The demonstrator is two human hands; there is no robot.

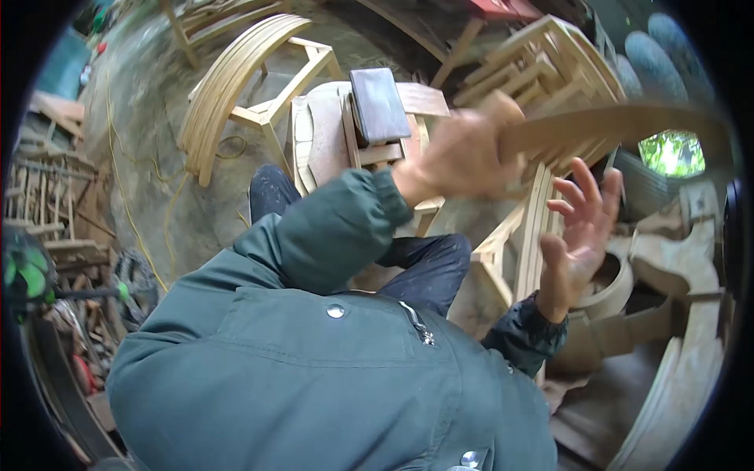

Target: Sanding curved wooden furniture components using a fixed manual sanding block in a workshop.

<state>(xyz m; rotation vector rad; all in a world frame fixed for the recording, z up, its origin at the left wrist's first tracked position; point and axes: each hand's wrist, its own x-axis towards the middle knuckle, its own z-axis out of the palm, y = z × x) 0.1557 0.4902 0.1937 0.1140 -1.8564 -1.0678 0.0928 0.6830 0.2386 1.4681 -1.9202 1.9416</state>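
My left hand [470, 153], blurred by motion, reaches across to the right and is closed around one end of a curved brown wooden piece [620, 129]. That piece arcs away toward the far right, and its far end fades into the dark rim. Below it my right hand [580, 235] is raised with its fingers spread, apart from the wood and holding nothing. In front of my knees, a dark flat rectangular block [380, 105] lies on a low wooden stand [320, 129].
Bundled curved wooden strips [236, 86] lean on a pale frame at the far left. More wooden frames [542, 67] stand at the far right. A heavy machine [679, 251] is close on my right. A yellow cord [116, 169] crosses the floor; a green-bladed fan [30, 273] stands left.
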